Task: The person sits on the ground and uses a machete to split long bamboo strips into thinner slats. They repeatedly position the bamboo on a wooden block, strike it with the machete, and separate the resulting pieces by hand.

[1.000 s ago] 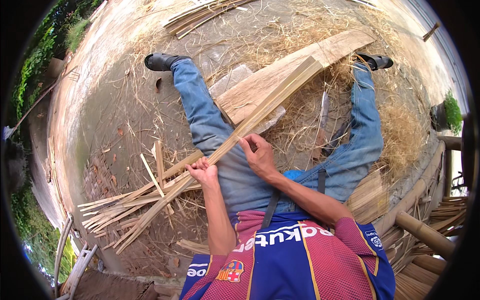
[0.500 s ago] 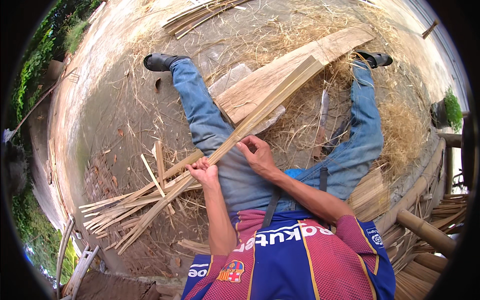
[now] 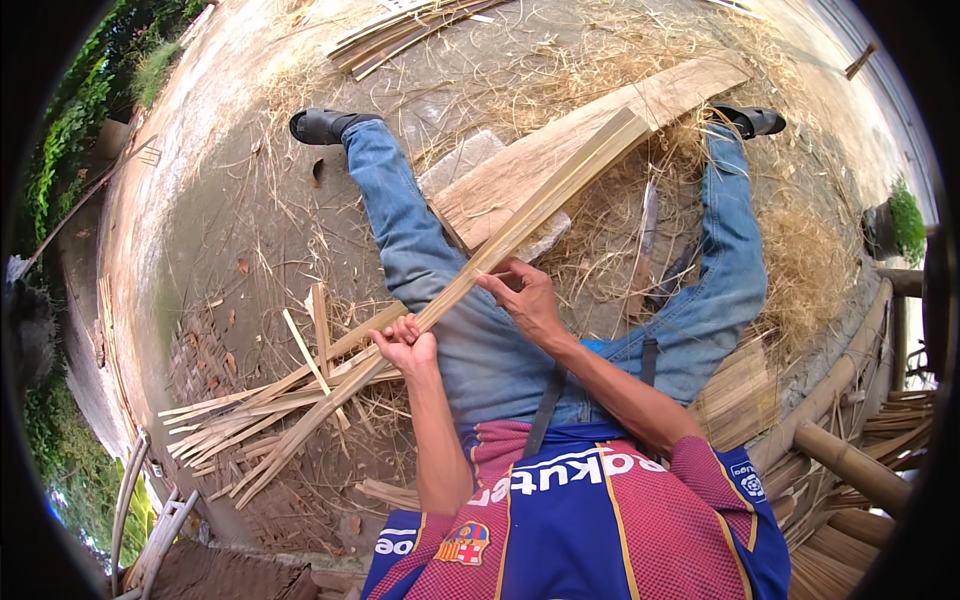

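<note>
A long bundle of flat bamboo strips (image 3: 545, 205) runs slantwise over my left thigh, from lower left to upper right. My left hand (image 3: 408, 342) is closed round its lower part, palm turned up. Farther up, my right hand (image 3: 524, 300) has thumb and fingers pinched at the bundle's near edge; the fingertips are partly hidden. Beneath the bundle's far end lies a wide wooden board (image 3: 590, 135), with a grey stone block (image 3: 462, 162) beside it. Loose split strips (image 3: 250, 415) lie fanned out on the ground to the left of my left hand.
Between my legs a long-bladed knife (image 3: 643, 240) lies on the ground among shavings. A heap of curly shavings (image 3: 805, 265) sits right of my right leg. Another strip stack (image 3: 400, 35) lies at the far side. Bamboo poles (image 3: 850, 465) border the right.
My right hand has shifted slightly up and to the right beside the bundle, its fingers changing position. The left hand keeps its hold, and the bundle is almost unmoved.
</note>
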### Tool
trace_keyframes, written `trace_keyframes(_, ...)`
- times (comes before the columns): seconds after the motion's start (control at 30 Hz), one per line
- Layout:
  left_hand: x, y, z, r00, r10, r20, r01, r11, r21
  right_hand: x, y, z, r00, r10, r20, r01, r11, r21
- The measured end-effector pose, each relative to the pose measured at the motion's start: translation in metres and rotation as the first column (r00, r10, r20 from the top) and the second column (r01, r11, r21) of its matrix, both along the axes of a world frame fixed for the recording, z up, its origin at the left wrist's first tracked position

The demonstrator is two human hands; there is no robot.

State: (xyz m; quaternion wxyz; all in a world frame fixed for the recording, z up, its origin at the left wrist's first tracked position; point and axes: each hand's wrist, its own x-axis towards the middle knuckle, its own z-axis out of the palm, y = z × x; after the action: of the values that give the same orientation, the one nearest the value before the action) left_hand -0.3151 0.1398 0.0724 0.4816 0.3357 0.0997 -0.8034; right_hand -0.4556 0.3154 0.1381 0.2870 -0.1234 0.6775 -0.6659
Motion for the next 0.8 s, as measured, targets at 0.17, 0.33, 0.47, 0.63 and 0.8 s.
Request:
trace_keyframes(0.17,-0.039,0.022,0.029,0.97,-0.111,-0.214,0.106,0.994,-0.032,-0.043,0.005,0.018,0.994,0.102,0.046,-0.091,0.975,-0.203)
trace_keyframes(0.33,-0.116,0.047,0.067,0.928,-0.218,-0.303,0.184,0.973,-0.137,-0.069,-0.002,0.027,0.987,-0.132,0.096,0.158,0.922,-0.354)
trace_keyframes(0.47,-0.191,0.1,0.078,0.914,-0.306,-0.267,0.315,0.949,-0.009,-0.026,0.01,-0.024,0.965,-0.137,0.224,0.202,0.932,-0.301)
trace_keyframes(0.63,-0.231,0.144,0.101,0.877,-0.333,-0.346,0.389,0.916,0.104,-0.009,0.033,-0.038,0.998,0.058,0.027,-0.047,0.945,-0.325)
trace_keyframes(0.8,-0.25,0.186,0.121,0.789,-0.404,-0.463,0.434,0.9,-0.045,0.035,-0.023,-0.011,0.94,-0.008,0.341,0.164,0.888,-0.429)
